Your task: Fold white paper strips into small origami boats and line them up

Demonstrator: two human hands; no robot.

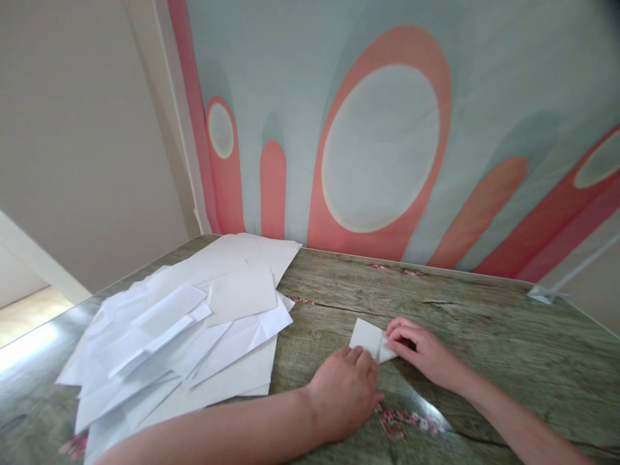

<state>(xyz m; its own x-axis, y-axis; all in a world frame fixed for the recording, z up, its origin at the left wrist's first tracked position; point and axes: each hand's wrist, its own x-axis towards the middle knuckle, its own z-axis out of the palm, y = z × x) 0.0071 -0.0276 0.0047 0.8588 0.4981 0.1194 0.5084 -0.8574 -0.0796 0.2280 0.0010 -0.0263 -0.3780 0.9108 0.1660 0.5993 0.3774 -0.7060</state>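
White paper (365,336) sits between our hands, its right corner pinched in our right hand's (417,352) fingers. Our left hand (345,391), curled, presses its near edge, right of the loose sheets (194,323).

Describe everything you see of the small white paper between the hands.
The small white paper looks thin and folded, with a crease separating a squarish part from a smaller flap. It lies on the wood-patterned table. The left hand partly hides it; fingertips of the right hand touch the flap.
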